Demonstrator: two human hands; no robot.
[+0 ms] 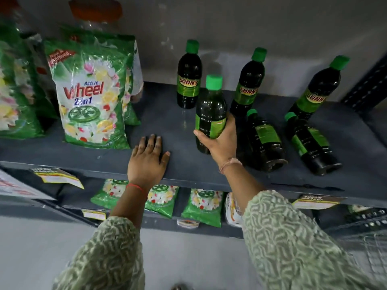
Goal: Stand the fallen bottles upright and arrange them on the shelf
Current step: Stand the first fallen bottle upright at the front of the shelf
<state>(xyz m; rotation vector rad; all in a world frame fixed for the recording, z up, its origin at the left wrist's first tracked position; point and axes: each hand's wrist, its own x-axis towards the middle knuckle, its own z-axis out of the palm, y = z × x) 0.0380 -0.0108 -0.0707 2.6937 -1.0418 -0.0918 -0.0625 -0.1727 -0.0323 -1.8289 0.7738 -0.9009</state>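
My right hand (222, 141) grips a dark bottle (210, 109) with a green cap and green label, held upright near the middle of the grey shelf (163, 122). Three like bottles stand upright behind it: one at the back left (189, 78), one in the middle (249, 84), one at the right (318, 88). Two bottles lie on their sides right of my hand, caps pointing to the back: the nearer (265, 141) and the farther right (310, 143). My left hand (147, 160) rests flat on the shelf's front, fingers spread, holding nothing.
Green detergent bags (90, 91) stand at the shelf's left, with more bags (18, 84) beyond. Smaller green packets (202, 206) sit on the shelf below. Price tags (56, 176) hang from the shelf edge. A wire basket (374, 250) is at the lower right.
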